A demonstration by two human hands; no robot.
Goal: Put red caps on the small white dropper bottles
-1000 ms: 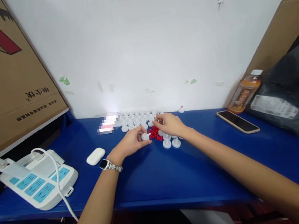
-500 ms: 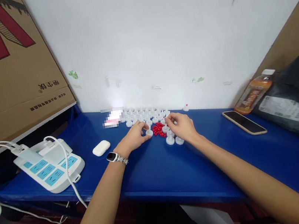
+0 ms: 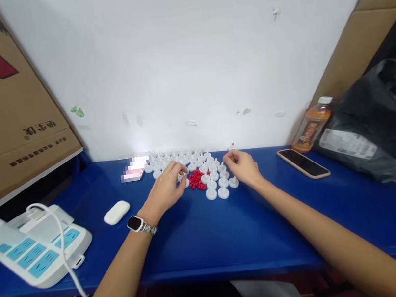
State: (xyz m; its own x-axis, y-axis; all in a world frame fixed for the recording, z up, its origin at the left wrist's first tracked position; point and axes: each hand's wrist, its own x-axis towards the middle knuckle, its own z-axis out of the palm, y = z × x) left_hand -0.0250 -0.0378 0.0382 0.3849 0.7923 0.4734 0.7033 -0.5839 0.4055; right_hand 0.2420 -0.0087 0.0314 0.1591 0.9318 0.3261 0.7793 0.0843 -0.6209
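White plastic caps [image 3: 215,185] lie in a group at the middle of the frame, on the blue table [image 3: 211,236], with small red pieces [image 3: 195,179] heaped between them. Left hand [image 3: 165,190] rests just left of the red heap, fingers curled; what it pinches I cannot tell. Right hand [image 3: 242,167] is at the right edge of the caps, fingertips pressed together, maybe on something tiny. White earbud case [image 3: 117,212] lies further left.

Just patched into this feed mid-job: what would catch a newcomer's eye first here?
The small heap of red pieces on the blue table, ringed by many white caps near the wall. The left hand and right hand flank it. A power strip lies far left, a phone right.
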